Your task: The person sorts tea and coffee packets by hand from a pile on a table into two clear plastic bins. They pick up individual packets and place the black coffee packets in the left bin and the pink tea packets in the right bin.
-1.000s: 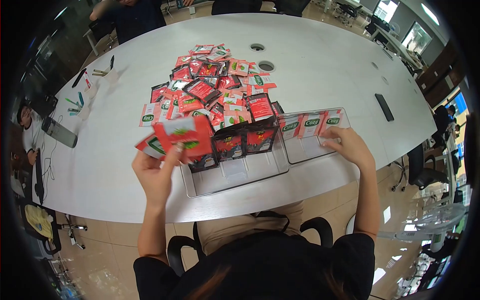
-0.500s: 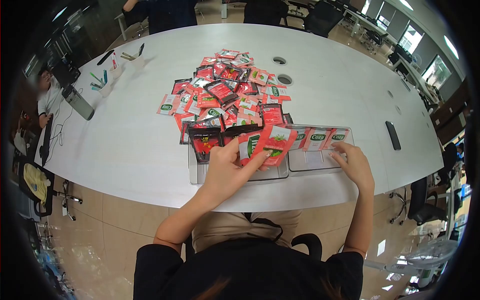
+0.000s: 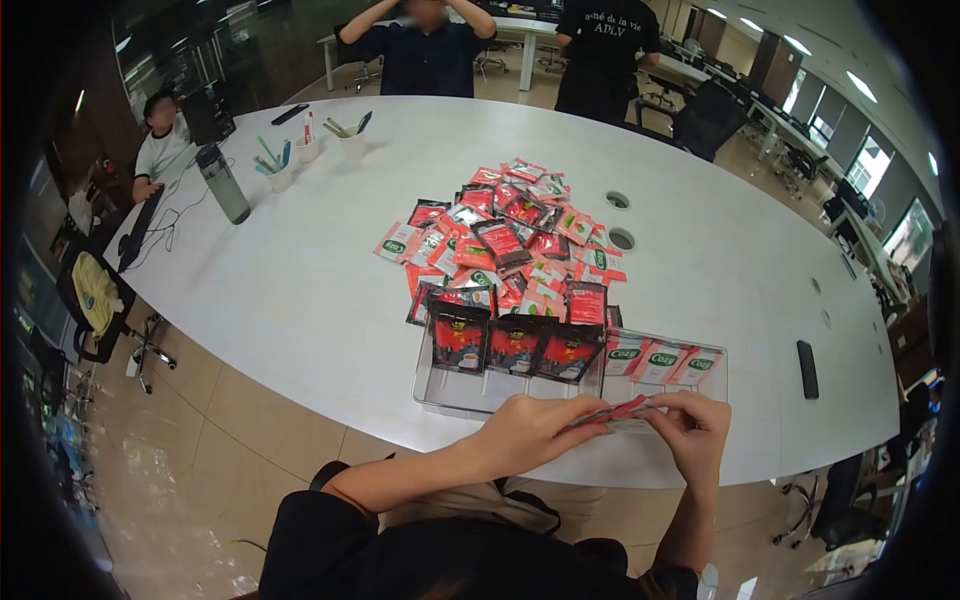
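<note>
Just in front of the trays, my left hand (image 3: 540, 430) pinches pink Cozy sachets (image 3: 612, 411), seen nearly edge-on. My right hand (image 3: 692, 425) pinches the other end of the same sachets. Behind my hands, the left clear tray (image 3: 455, 402) holds several upright black-and-red coffee sachets (image 3: 515, 347). In the adjoining right clear tray (image 3: 722, 375), pink Cozy sachets (image 3: 660, 361) stand in a row. A mixed heap of pink and black-red sachets (image 3: 500, 240) lies behind the trays.
On the white table (image 3: 330, 290) are a grey bottle (image 3: 222, 185), cups of pens (image 3: 280, 178) and a black phone-like object (image 3: 807, 369). Two round holes lie right of the heap. One person (image 3: 165, 140) sits at the left; two others are beyond the far edge.
The view has shifted, showing more of the far side. My left hand has brought the sachets down in front of the right tray, and my right hand has left the tray and taken hold of them.
</note>
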Available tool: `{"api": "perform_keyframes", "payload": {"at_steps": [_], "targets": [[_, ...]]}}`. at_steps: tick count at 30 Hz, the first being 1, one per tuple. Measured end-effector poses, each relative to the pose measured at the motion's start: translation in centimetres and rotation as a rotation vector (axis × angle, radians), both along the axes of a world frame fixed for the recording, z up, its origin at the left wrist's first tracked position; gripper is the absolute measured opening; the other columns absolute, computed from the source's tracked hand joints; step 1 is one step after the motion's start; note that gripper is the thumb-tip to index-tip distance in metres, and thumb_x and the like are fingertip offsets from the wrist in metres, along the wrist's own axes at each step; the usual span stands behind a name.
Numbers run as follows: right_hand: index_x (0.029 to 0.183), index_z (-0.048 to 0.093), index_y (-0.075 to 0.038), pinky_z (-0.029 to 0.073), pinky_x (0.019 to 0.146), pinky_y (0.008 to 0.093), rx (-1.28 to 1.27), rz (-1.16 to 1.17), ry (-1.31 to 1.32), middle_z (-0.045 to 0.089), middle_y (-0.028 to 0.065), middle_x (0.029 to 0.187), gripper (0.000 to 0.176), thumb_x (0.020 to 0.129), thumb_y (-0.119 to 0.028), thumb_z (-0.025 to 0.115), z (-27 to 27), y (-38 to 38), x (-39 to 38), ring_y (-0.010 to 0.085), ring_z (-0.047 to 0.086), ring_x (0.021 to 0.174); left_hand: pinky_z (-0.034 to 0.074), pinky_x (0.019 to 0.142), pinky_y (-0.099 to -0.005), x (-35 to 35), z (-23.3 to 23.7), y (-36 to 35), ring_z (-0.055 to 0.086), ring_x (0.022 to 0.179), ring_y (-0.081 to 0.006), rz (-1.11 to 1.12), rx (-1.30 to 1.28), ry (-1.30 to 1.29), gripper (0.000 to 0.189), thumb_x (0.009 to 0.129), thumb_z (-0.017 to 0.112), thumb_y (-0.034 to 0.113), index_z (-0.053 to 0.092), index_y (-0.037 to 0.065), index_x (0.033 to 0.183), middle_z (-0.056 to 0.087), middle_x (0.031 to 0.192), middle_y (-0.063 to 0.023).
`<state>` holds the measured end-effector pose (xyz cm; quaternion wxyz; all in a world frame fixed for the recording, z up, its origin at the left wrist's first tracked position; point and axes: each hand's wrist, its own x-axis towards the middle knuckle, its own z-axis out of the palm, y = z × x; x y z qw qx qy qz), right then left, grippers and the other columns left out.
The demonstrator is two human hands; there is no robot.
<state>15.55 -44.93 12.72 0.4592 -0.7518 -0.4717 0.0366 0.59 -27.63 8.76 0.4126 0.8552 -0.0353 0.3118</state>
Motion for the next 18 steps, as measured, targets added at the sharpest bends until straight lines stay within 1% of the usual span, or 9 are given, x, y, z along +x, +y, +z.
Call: {"api": "perform_keyframes", "payload": {"at_steps": [1, 3, 6, 10, 12, 14, 16, 17, 18], "targets": [[0.084, 0.068, 0.0, 0.031, 0.047, 0.0218, 0.044, 0.014, 0.089, 0.056, 0.0016, 0.06, 0.013, 0.074, 0.003, 0.075, -0.2, -0.1, 0.2, 0.0052, 0.047, 0.052, 0.051, 0.052, -0.0317, -0.5, 0.5, 0.2, 0.067, 0.063, -0.0246, -0.036, -0.052, 0.013, 0.026, 0.089, 0.066, 0.019, 0.062, 0.007, 0.112, 0.069, 0.082, -0.0112], [0.084, 0.066, 0.002, 0.03, 0.045, 0.0221, 0.134, 0.037, 0.269, 0.054, -0.0003, 0.057, 0.009, 0.077, 0.007, 0.07, -0.9, -0.4, 0.5, 0.0051, 0.044, 0.049, 0.053, 0.056, -0.0311, -1.0, 0.4, 0.5, 0.068, 0.066, -0.0238, -0.035, -0.079, -0.013, 0.027, 0.089, 0.066, 0.017, 0.063, 0.008, 0.114, 0.07, 0.086, -0.0113], [0.084, 0.064, 0.004, 0.032, 0.05, 0.0205, 0.391, 0.025, 0.495, 0.054, -0.002, 0.059, 0.006, 0.082, -0.001, 0.065, -1.5, 0.0, 0.4, 0.005, 0.044, 0.053, 0.054, 0.06, -0.0308, -1.5, -0.1, 0.7, 0.068, 0.07, -0.023, -0.012, -0.072, -0.05, 0.028, 0.088, 0.065, 0.015, 0.063, 0.007, 0.115, 0.07, 0.089, -0.0106], [0.085, 0.061, 0.004, 0.034, 0.058, 0.0185, 0.481, 0.01, 0.421, 0.058, -0.0005, 0.067, 0.025, 0.087, -0.021, 0.063, -2.4, -1.9, 2.6, 0.0052, 0.046, 0.058, 0.055, 0.065, -0.0313, -1.7, -0.8, 1.1, 0.069, 0.078, -0.0241, 0.021, -0.083, -0.05, 0.027, 0.086, 0.065, 0.01, 0.064, 0.005, 0.113, 0.071, 0.094, -0.0088], [0.084, 0.061, 0.004, 0.034, 0.061, 0.0178, 0.534, -0.06, 0.427, 0.059, -0.0001, 0.071, 0.035, 0.088, -0.03, 0.062, -2.3, -2.1, 2.6, 0.0047, 0.046, 0.061, 0.054, 0.074, -0.0333, -1.4, -1.8, 0.5, 0.068, 0.089, -0.0248, 0.041, 0.003, -0.142, 0.026, 0.085, 0.064, 0.009, 0.064, 0.005, 0.111, 0.07, 0.102, -0.0086], [0.089, 0.059, 0.002, 0.038, 0.063, 0.0197, 0.46, -0.166, 0.34, 0.06, 0.0013, 0.076, 0.02, 0.086, -0.016, 0.065, -1.9, -2.2, 2.4, 0.0054, 0.051, 0.068, 0.052, 0.084, -0.0359, -1.0, -2.8, -0.2, 0.066, 0.101, -0.0254, 0.031, 0.159, -0.203, 0.025, 0.083, 0.063, 0.01, 0.065, 0.005, 0.108, 0.069, 0.108, -0.0084], [0.094, 0.057, 0.001, 0.042, 0.065, 0.0215, 0.361, -0.298, 0.269, 0.061, 0.0026, 0.08, 0.014, 0.085, -0.002, 0.067, -1.3, -2.4, 2.4, 0.0062, 0.055, 0.075, 0.047, 0.094, -0.0392, -0.9, -4.1, -1.2, 0.063, 0.112, -0.0258, -0.011, 0.376, -0.244, 0.025, 0.081, 0.063, 0.012, 0.067, 0.007, 0.104, 0.069, 0.112, -0.0084], [0.097, 0.055, 0.001, 0.044, 0.066, 0.0222, 0.393, -0.354, 0.18, 0.061, 0.0028, 0.082, 0.018, 0.083, 0.003, 0.067, -1.2, -2.2, 2.7, 0.0074, 0.057, 0.078, 0.033, 0.107, -0.0448, -0.8, -5.6, -1.7, 0.057, 0.121, -0.0236, -0.03, 0.42, -0.196, 0.025, 0.08, 0.063, 0.014, 0.067, 0.01, 0.104, 0.064, 0.124, -0.0056], [0.1, 0.054, 0.0, 0.046, 0.068, 0.023, 0.42, -0.408, 0.086, 0.061, 0.0029, 0.083, 0.024, 0.082, 0.008, 0.067, -1.1, -2.0, 3.2, 0.0086, 0.059, 0.081, 0.03, 0.108, -0.0455, -0.7, -6.2, -2.0, 0.056, 0.122, -0.0233, -0.015, 0.437, -0.166, 0.025, 0.08, 0.063, 0.013, 0.067, 0.01, 0.104, 0.062, 0.127, -0.0056]]}}
